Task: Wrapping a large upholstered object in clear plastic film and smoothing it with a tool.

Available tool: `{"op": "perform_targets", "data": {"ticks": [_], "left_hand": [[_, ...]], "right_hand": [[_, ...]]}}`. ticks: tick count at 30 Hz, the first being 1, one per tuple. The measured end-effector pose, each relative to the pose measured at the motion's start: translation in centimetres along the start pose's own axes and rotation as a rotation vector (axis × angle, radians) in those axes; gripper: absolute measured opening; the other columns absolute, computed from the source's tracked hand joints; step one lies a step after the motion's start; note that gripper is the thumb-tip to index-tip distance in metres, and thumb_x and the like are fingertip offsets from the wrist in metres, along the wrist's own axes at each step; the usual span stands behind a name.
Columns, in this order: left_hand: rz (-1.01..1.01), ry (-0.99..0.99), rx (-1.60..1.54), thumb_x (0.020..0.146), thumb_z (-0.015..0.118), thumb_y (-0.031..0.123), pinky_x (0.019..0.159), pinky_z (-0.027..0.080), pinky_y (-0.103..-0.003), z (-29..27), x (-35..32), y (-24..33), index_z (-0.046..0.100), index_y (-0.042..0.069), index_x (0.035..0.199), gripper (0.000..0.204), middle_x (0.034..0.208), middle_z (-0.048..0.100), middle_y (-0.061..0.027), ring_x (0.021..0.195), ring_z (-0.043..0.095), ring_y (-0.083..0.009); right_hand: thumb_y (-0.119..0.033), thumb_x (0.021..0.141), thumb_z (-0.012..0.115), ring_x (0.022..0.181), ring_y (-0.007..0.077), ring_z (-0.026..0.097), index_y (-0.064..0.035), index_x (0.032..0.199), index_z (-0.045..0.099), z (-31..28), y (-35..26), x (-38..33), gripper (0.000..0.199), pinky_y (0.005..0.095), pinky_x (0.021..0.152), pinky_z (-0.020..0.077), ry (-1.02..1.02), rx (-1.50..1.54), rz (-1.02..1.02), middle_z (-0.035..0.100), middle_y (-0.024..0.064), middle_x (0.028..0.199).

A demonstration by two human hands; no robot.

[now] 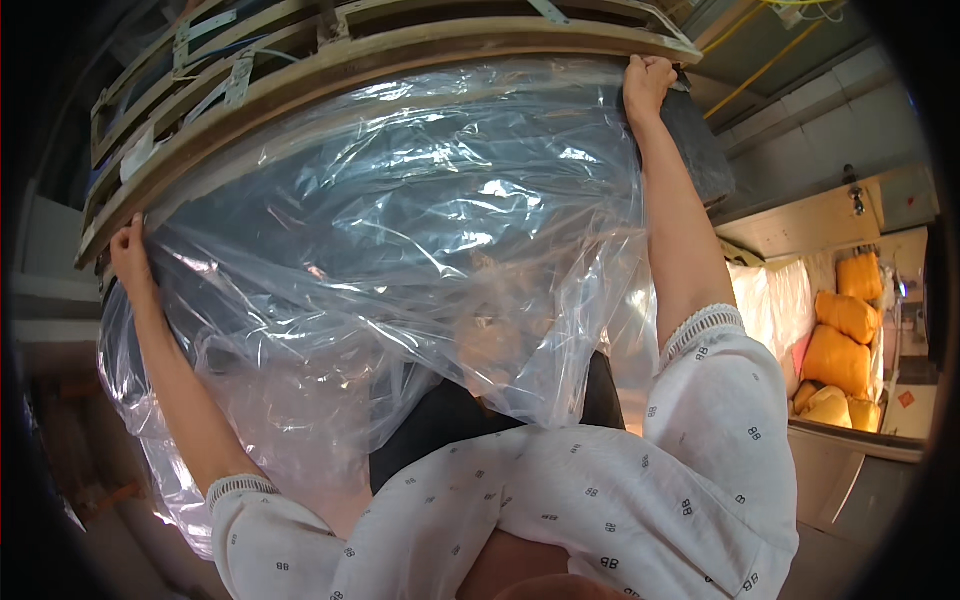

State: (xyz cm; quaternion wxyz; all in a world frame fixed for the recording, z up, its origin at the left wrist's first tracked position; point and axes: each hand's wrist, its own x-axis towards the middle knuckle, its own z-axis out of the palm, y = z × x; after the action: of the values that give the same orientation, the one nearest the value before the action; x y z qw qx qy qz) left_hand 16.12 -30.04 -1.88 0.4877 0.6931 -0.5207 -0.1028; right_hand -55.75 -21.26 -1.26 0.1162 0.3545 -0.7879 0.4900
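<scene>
A large clear plastic sheet point(440, 200) hangs, wrinkled and shiny, from the long wooden rail point(400, 47) of a frame down toward my legs. Dark material shows through its upper part. My left hand point(131, 258) is closed on the sheet's far left corner, close under the rail. At the far right, my right hand point(648, 88) pinches the sheet's edge against the rail's underside, its fingers bent. Both arms are stretched out wide. The fingertips of each hand are partly hidden. Loose folds of plastic gather in front of my black trousers point(430, 430).
Above the rail are wooden slats with metal brackets point(238, 78). A yellow cable point(765, 70) runs at the upper right. Further right, several orange bundles point(838, 355) lie beyond an opening beside a light wooden panel point(810, 225).
</scene>
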Motion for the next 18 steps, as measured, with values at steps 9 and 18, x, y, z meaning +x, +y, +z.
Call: {"op": "perform_targets", "data": {"ticks": [9,18], "left_hand": [[-0.088,-0.059,-0.310,0.084,0.059,0.040,0.057,0.031,-0.021,-1.3,-0.8,1.7,0.059,0.003,0.094,0.039,0.073,0.049,0.0008,0.062,0.040,-0.0078],[0.245,-0.090,-0.009,0.087,0.058,0.025,0.073,0.040,-0.023,-9.3,-4.0,2.8,0.062,0.000,0.092,0.026,0.083,0.059,-0.0018,0.078,0.050,-0.0096]], "right_hand": [[-0.036,0.083,0.046,0.100,0.0390,0.042,0.0053,0.095,0.044,-0.1,0.7,1.1,0.043,0.0432,0.089,0.0336,0.136,0.170,0.049,0.041,0.0254,0.105],[-0.025,0.085,0.047,0.102,0.0304,0.048,-0.0026,0.090,0.053,-8.0,-4.0,-6.8,0.024,0.0408,0.087,0.0357,-0.578,0.035,-0.438,0.054,0.0125,0.101]]}}
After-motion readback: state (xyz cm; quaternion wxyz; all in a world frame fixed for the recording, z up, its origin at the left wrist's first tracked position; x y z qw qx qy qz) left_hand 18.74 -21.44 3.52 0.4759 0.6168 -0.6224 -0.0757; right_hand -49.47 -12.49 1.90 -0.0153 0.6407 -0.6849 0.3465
